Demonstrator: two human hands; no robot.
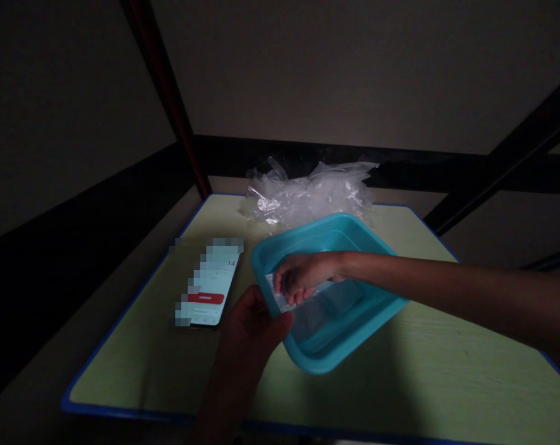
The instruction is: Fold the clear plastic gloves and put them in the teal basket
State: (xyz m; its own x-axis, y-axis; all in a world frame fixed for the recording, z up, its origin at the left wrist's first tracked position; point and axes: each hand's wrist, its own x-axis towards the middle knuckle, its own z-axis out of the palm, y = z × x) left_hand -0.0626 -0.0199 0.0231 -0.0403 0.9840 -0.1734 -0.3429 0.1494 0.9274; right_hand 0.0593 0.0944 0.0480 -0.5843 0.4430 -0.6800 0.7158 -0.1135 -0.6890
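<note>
A teal plastic basin point(345, 364) stands tilted above the table, its near-left corner in the grip of my left hand point(252, 330). The thumb lies over the rim and the fingers are beneath it. Inside the basin, my right hand point(303, 276) has its fingers curled and pinched at a clear plastic bag point(280, 300) by the left wall. The fingertips partly hide the bag. More flat clear plastic point(314, 315) lies on the basin's floor below the hand.
Crumpled clear plastic bags point(308, 194) are heaped at the back of the pale table point(136, 352), which has a blue edge. To the left of the basin lies a phone point(210, 284) with a lit screen. A dark-banded wall point(308, 148) stands behind the table.
</note>
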